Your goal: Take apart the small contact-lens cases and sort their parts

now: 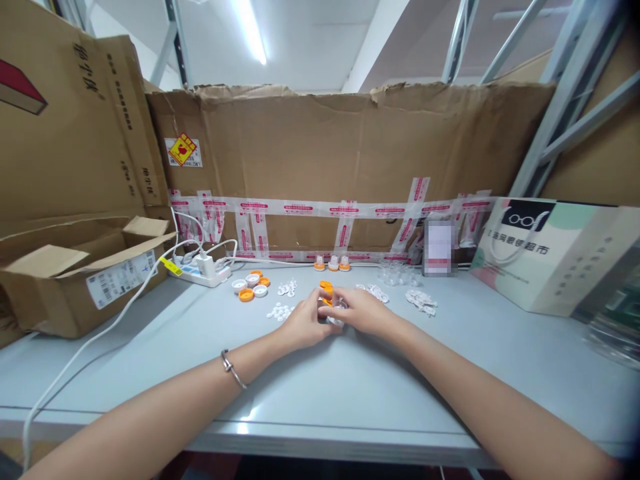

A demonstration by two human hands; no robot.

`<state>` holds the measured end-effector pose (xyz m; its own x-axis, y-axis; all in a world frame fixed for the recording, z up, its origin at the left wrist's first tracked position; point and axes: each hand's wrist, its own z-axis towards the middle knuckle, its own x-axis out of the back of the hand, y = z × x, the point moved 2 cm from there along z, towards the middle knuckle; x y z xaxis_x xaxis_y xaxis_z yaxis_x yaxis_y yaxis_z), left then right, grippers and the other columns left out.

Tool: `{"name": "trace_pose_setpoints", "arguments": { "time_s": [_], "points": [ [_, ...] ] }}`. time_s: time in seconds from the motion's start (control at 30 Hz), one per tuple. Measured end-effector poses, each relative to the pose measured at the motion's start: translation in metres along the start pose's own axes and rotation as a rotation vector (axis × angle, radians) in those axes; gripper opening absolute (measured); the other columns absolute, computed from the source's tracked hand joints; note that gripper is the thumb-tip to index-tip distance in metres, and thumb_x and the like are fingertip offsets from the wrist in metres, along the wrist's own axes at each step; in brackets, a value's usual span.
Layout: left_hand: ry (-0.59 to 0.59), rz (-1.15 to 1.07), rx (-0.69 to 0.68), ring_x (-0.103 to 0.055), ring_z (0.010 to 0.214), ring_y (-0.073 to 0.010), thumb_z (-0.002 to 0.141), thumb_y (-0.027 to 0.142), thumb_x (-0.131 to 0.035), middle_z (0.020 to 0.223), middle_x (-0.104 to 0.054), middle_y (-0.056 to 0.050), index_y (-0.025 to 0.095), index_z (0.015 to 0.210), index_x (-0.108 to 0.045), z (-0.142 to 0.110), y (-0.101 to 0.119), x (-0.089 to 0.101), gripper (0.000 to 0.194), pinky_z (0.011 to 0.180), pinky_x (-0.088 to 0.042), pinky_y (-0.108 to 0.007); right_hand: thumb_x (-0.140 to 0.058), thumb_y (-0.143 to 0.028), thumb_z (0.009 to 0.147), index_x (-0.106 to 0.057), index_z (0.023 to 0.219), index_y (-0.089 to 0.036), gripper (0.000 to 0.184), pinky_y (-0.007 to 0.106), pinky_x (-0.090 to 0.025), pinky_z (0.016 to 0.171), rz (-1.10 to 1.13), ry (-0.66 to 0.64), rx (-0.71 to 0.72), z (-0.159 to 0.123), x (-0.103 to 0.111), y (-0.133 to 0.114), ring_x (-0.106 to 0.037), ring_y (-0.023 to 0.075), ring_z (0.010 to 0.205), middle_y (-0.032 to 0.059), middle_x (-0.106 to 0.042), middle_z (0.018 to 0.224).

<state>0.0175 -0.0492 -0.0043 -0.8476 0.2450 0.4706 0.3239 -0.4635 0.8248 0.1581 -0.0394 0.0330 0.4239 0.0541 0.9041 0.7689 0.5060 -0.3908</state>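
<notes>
My left hand [306,321] and my right hand [364,311] meet over the middle of the table, fingers curled and pinched together. Between the fingertips is a small whitish piece [336,321], mostly hidden, whose kind I cannot make out. Orange plastic pieces [326,287] lie just behind the fingers. Left of my left hand are a pile of small white round parts [280,312] and some small white pieces [287,288]. Beyond my right hand lie white ring-like parts [376,293], with a heap of white pieces [421,301] farther right.
Orange and white caps [246,295] lie at the left, near a power strip [203,270] with a trailing white cable [100,337]. Three orange-and-white assembled pieces [333,263] and clear cups [400,273] stand at the back. An open carton [60,293] and a printed box [545,260] flank the table.
</notes>
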Motion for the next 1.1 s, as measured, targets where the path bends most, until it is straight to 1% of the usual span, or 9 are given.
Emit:
{"name": "trace_pose_setpoints", "arguments": {
  "time_s": [0.17,0.27,0.33,0.43,0.57,0.67,0.73,0.83,1.1],
  "points": [
    [-0.008,-0.059,0.014,-0.059,0.076,-0.0146,0.062,0.017,-0.065,0.082,-0.061,-0.001,0.019,0.097,-0.039,0.001,-0.001,0.000,0.044,0.071,-0.045,-0.026,-0.046,-0.039,0.077,-0.050,0.082,-0.020,0.020,0.021,-0.028,0.050,0.054,0.002,0.114,-0.003,0.004,-0.004,-0.044,0.0105,0.057,-0.0028,-0.052,0.063],
    [-0.009,-0.058,0.041,-0.059,0.078,-0.0149,0.061,0.017,-0.066,0.082,-0.062,-0.001,0.019,0.097,-0.040,0.000,-0.001,0.000,0.045,0.075,-0.045,-0.028,-0.046,-0.037,0.078,-0.050,0.086,-0.019,0.020,0.020,-0.031,0.052,0.142,0.040,0.189,-0.006,0.021,-0.002,-0.044,0.0097,0.058,-0.0025,-0.052,0.067],
    [-0.006,-0.059,0.059,-0.058,0.079,-0.0144,0.061,0.018,-0.067,0.082,-0.061,-0.001,0.019,0.098,-0.040,0.000,0.000,0.001,0.046,0.077,-0.044,-0.029,-0.047,-0.038,0.077,-0.049,0.089,-0.019,0.022,0.020,-0.034,0.053,0.175,0.141,0.162,-0.005,0.036,0.004,-0.045,0.0099,0.059,-0.0021,-0.053,0.069],
    [-0.007,-0.055,0.083,-0.058,0.079,-0.0140,0.061,0.019,-0.068,0.084,-0.061,-0.001,0.020,0.099,-0.041,-0.001,0.000,0.001,0.047,0.079,-0.044,-0.030,-0.051,-0.041,0.074,-0.048,0.088,-0.018,0.027,0.022,-0.038,0.056,0.177,0.371,-0.004,-0.002,0.061,0.029,-0.050,0.0117,0.064,0.0007,-0.057,0.075],
    [0.001,-0.017,0.086,-0.057,0.083,-0.0151,0.062,0.022,-0.068,0.091,-0.060,-0.004,0.020,0.101,-0.043,-0.001,-0.005,0.002,0.046,0.082,-0.043,-0.032,-0.053,-0.039,0.072,-0.054,0.093,-0.019,0.029,0.025,-0.041,0.064,0.058,0.601,-0.310,-0.008,0.093,0.097,-0.057,0.0157,0.073,0.0039,-0.062,0.082],
    [0.013,0.002,0.086,-0.057,0.086,-0.0157,0.063,0.022,-0.067,0.095,-0.060,-0.005,0.020,0.100,-0.045,-0.001,-0.007,0.003,0.044,0.082,-0.043,-0.032,-0.058,-0.029,0.069,-0.059,0.096,-0.018,0.030,0.029,-0.040,0.071,-0.206,0.584,-0.564,-0.021,0.107,0.155,-0.058,0.0211,0.080,0.0074,-0.064,0.085],
    [0.014,-0.001,0.083,-0.057,0.086,-0.0156,0.063,0.021,-0.066,0.095,-0.060,-0.005,0.020,0.100,-0.045,-0.001,-0.007,0.003,0.043,0.083,-0.043,-0.032,-0.058,-0.020,0.066,-0.061,0.096,-0.017,0.030,0.030,-0.040,0.070,-0.271,0.506,-0.708,-0.028,0.107,0.185,-0.058,0.0233,0.082,0.0095,-0.063,0.088],
    [0.002,-0.018,0.069,-0.057,0.085,-0.0153,0.064,0.021,-0.065,0.094,-0.061,-0.004,0.020,0.101,-0.043,-0.001,-0.007,0.003,0.042,0.083,-0.042,-0.032,-0.062,-0.016,0.060,-0.062,0.092,-0.014,0.032,0.031,-0.040,0.067,-0.253,0.457,-0.771,-0.032,0.097,0.209,-0.058,0.0249,0.079,0.0123,-0.063,0.086],
    [-0.013,-0.024,0.070,-0.057,0.086,-0.0160,0.065,0.023,-0.065,0.096,-0.061,-0.005,0.021,0.103,-0.042,-0.001,-0.008,0.003,0.044,0.084,-0.042,-0.034,-0.061,-0.014,0.060,-0.053,0.099,-0.010,0.040,0.030,-0.040,0.065,-0.120,0.496,-0.762,-0.020,0.073,0.224,-0.056,0.0202,0.073,0.0096,-0.060,0.077]
  ]
}}
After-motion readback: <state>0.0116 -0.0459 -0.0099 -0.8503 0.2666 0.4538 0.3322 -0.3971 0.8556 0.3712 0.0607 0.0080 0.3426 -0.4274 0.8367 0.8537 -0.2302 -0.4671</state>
